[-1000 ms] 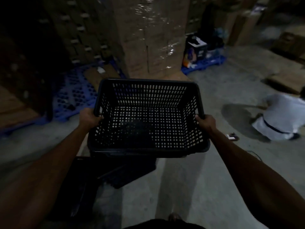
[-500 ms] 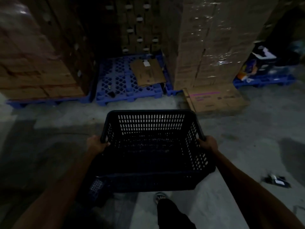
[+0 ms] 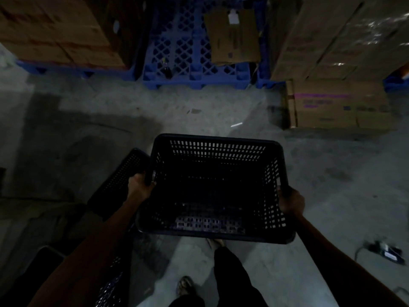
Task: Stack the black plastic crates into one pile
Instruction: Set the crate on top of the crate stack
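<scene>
I hold an empty black perforated plastic crate in front of me above the concrete floor. My left hand grips its left rim and my right hand grips its right rim. Another black crate lies tilted on the floor to the left, partly behind my left arm. More dark crate mesh shows low at the left, mostly hidden in shadow.
A blue plastic pallet with a flattened cardboard sheet lies ahead. Stacked cardboard boxes stand left, wrapped boxes right, and a single carton sits on the floor. A small dark object lies at right. My legs and feet are below.
The view has swung left and downward. The crate stays in both hands and sits lower over the floor; the person on the right has left the view and a second crate appears at left.
</scene>
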